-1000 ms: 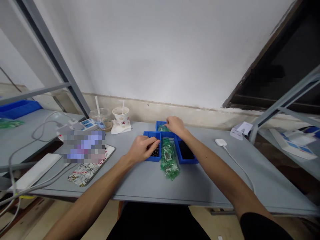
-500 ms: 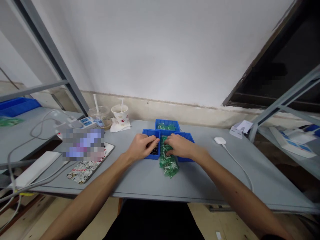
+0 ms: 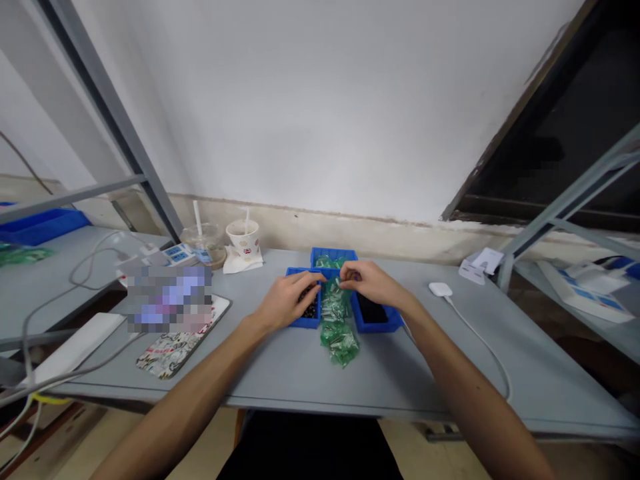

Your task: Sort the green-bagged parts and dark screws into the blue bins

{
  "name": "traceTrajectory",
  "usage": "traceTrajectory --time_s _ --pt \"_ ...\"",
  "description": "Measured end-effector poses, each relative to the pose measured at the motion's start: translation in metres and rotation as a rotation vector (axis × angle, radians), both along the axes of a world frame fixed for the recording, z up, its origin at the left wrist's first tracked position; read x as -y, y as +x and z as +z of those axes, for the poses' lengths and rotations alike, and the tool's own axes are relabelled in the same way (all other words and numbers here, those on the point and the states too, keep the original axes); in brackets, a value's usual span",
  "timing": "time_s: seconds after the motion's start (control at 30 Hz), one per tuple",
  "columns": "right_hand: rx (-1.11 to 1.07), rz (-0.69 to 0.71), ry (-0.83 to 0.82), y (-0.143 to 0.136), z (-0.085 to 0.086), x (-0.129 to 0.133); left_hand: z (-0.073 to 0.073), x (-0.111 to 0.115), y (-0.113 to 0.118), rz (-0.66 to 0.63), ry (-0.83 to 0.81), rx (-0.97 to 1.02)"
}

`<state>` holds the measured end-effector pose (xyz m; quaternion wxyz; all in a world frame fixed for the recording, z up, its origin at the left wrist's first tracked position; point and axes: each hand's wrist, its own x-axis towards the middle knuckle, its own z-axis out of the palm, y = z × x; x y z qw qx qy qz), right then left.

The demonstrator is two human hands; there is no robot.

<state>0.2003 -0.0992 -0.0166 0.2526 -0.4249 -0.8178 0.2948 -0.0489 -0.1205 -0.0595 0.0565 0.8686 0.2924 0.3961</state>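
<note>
Over the left blue bin (image 3: 303, 325), which holds small dark parts, lies my left hand (image 3: 289, 301), its fingers reaching across the bin with the tips apart. My right hand (image 3: 369, 283) is above the right blue bin (image 3: 383, 327), thumb and fingers pinched on something small that I cannot make out. Dark contents fill that right bin. Between the two, green packets (image 3: 339, 327) spill down from a middle bin onto the desk. Behind stands another blue bin (image 3: 334, 254) with green packets inside.
On the grey desk (image 3: 295, 373) at left are a patterned case (image 3: 175, 347), a paper cup (image 3: 243, 240), a plastic cup (image 3: 205, 247) and a power strip (image 3: 175, 255). A white charger (image 3: 440, 289) with a cable lies right. Metal posts rise at both sides.
My right hand has lifted from the green packets and closed into a pinch, uncovering the right bin. My left hand's fingers have stretched further over the left bin. The view has tilted slightly upward.
</note>
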Motion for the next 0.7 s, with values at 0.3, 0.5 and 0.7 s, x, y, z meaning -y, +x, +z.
traceTrajectory --time_s 0.3,0.5,0.7 --pt "-0.568 -0.025 -0.387 -0.009 -0.017 0.024 -0.004 -0.006 -0.003 -0.112 0.165 -0.006" --pt "-0.521 -0.127 -0.152 -0.032 -0.031 0.037 -0.001 -0.004 -0.002 -0.122 0.277 0.119" --pt "-0.176 -0.144 0.637 -0.026 -0.041 0.049 0.0 -0.003 -0.001 -0.037 0.15 0.172"
